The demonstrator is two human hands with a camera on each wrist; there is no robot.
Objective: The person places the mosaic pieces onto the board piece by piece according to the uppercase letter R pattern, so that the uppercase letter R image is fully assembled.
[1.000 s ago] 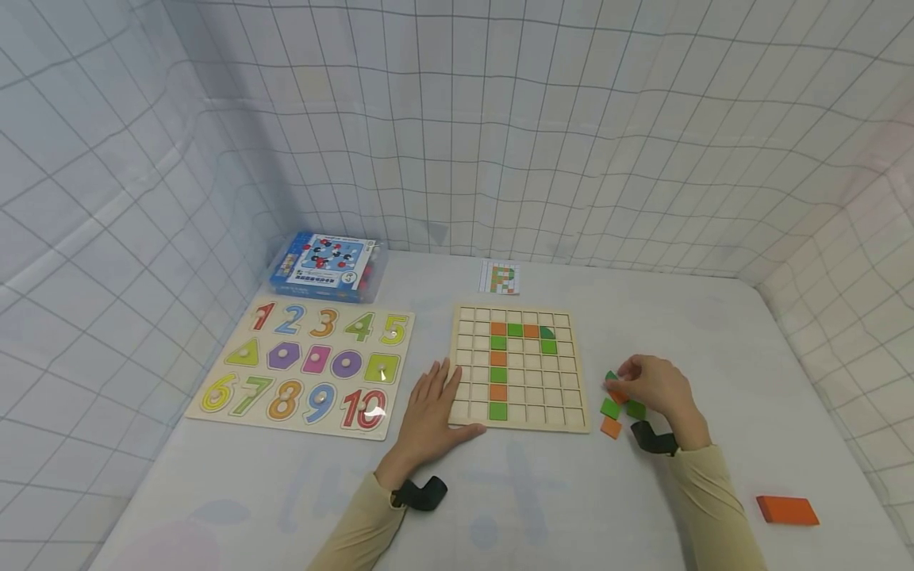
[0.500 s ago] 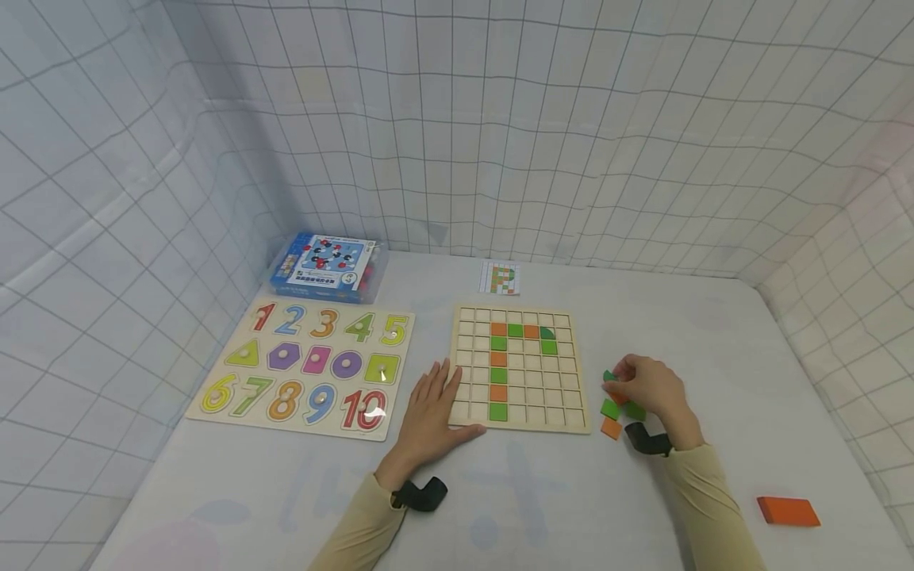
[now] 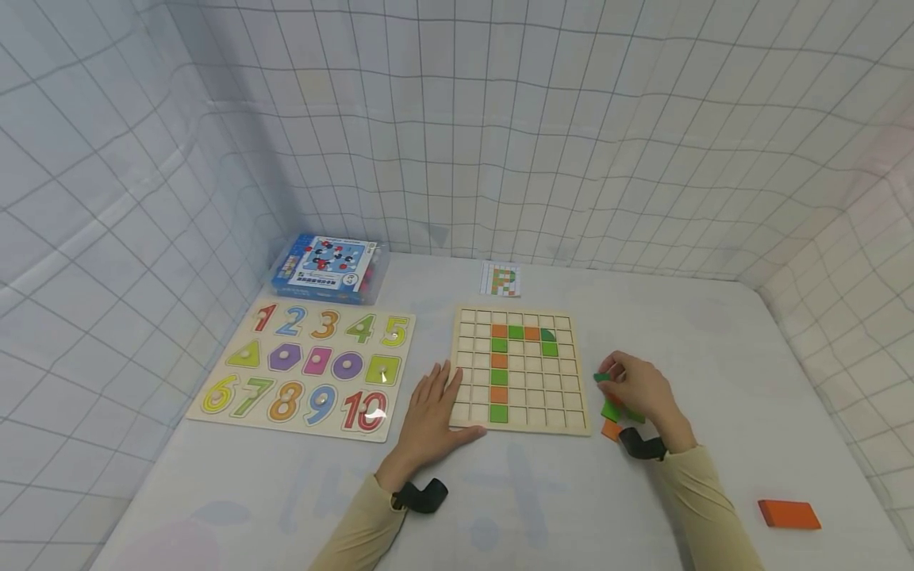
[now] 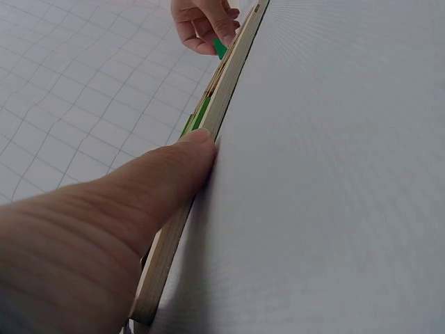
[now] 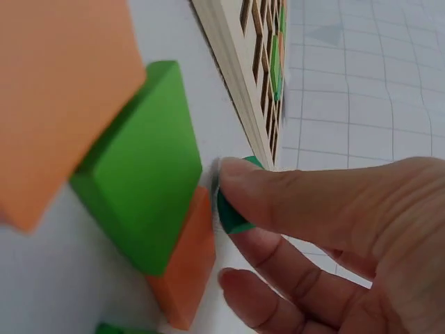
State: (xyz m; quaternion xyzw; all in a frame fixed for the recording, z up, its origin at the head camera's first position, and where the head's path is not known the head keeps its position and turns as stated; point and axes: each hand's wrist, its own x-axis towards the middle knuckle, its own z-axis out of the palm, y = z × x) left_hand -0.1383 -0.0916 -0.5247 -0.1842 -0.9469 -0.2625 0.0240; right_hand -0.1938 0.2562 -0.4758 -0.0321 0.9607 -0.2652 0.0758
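My left hand lies with straight fingers on the left edge of a wooden grid board, its thumb against the front edge. Orange and green tiles fill a column and part of an upper row, including a dark green rounded one. Right of the board, my right hand pinches a dark green tile with a curved edge between thumb and fingers. Below that hand are several loose tiles, among them a green square and an orange square; some are partly hidden.
A pattern card lies behind the board. To the left are a number-and-shape puzzle and a blue boxed set. An orange block sits at front right. Gridded curtains surround the table.
My right hand has shifted slightly left, towards the board, taking the dark green tile away from the loose tiles. The left hand stays on the board's edge.
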